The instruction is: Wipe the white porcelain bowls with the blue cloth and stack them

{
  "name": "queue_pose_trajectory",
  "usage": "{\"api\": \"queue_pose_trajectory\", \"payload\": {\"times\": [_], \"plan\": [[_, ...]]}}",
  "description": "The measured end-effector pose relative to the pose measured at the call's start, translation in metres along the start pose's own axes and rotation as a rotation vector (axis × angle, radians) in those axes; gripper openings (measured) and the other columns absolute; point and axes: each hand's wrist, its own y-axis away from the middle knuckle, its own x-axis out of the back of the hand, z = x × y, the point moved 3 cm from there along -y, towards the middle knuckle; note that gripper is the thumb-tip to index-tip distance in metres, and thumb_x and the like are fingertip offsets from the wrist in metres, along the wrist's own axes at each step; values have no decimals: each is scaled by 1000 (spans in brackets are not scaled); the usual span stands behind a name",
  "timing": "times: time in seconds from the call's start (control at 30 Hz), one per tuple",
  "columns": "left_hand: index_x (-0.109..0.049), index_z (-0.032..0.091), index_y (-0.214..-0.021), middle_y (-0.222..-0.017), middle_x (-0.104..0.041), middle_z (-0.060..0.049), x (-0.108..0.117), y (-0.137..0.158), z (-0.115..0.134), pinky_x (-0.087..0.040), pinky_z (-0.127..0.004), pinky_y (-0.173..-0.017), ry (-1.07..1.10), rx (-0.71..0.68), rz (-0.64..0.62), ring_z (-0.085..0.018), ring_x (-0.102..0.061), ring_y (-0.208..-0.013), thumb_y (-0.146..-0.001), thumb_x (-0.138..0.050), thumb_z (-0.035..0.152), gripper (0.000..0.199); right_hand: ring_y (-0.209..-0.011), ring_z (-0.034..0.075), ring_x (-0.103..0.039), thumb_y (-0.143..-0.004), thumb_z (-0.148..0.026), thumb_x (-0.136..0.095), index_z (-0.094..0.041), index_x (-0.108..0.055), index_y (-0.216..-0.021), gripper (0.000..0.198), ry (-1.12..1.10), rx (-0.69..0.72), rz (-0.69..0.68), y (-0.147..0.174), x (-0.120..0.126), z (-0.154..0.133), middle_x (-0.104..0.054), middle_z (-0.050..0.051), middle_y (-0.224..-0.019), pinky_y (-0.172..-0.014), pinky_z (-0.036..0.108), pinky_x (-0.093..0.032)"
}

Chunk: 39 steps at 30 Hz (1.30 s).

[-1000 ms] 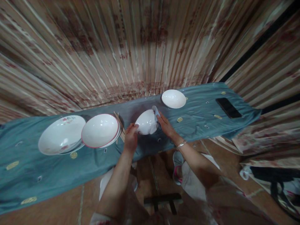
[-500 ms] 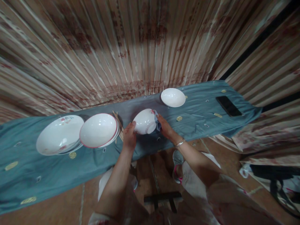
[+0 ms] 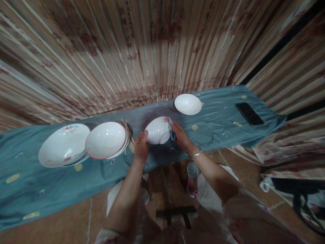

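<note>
A white bowl (image 3: 157,131) with a red floral mark is tipped on its side above the table, its foot turned toward me and to the right. My left hand (image 3: 141,145) grips its left rim, thumb on the outside. On the opposite side my right hand (image 3: 179,136) is closed on a grey-blue cloth (image 3: 171,128), which presses against the bowl's right edge. The bowl's inside is hidden from me. Left of my left hand lie several wooden chopsticks (image 3: 130,137), beside a stack of red-rimmed white bowls (image 3: 106,139).
Large floral bowls (image 3: 63,145) are stacked at the left on the blue-green tablecloth (image 3: 101,179). A single white bowl (image 3: 188,104) sits near the back edge. A black phone (image 3: 249,114) lies at the right. Pleated curtains (image 3: 152,51) hang close behind the table.
Both hands keep hold of the bowl and cloth, almost in place. The bowl has shifted very slightly; the camera view has moved a little.
</note>
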Motion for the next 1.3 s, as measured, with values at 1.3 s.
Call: {"api": "queue_pose_trajectory", "payload": {"times": [1.3], "plan": [[-68, 20, -96, -88, -68, 0, 16, -9, -4, -47, -25, -78, -142, -178, 63, -15, -60, -82, -74, -73, 41, 31, -153, 23, -32, -89, -75, -44, -25, -42, -153, 81, -77, -133, -40, 17, -6, 7, -45, 3, -158, -129, 47, -17]]}}
